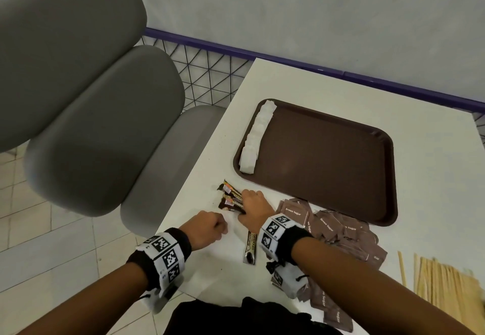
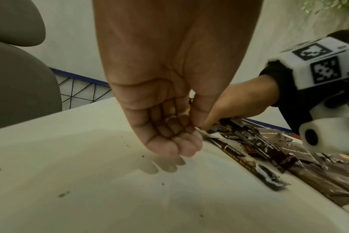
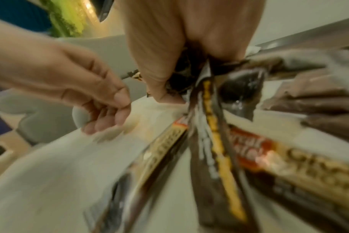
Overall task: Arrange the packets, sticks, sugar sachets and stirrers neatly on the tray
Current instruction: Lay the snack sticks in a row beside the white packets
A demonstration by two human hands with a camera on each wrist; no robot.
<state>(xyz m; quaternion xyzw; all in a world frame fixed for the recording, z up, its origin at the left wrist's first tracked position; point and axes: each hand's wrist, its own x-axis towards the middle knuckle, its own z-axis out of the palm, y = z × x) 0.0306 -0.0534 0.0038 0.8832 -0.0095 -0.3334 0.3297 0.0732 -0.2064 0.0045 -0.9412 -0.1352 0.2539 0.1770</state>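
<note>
A brown tray (image 1: 328, 166) lies on the white table, with a row of white sugar sachets (image 1: 256, 137) along its left edge. My right hand (image 1: 250, 207) grips a bundle of dark coffee sticks (image 1: 231, 198) just in front of the tray's near left corner. The same sticks (image 3: 215, 141) fan out from its fingers (image 3: 159, 66). One more coffee stick (image 1: 250, 248) lies flat on the table below that hand. My left hand (image 1: 210, 229) hovers beside it, fingers curled (image 2: 181, 137), holding nothing. Brown sugar sachets (image 1: 341, 235) are heaped under my right forearm.
Wooden stirrers (image 1: 441, 282) lie in a bunch at the table's near right. A grey cushioned seat (image 1: 86, 114) stands left of the table, with a wire railing (image 1: 207, 79) behind. Small dark crumbs (image 2: 64, 194) dot the table near my left hand.
</note>
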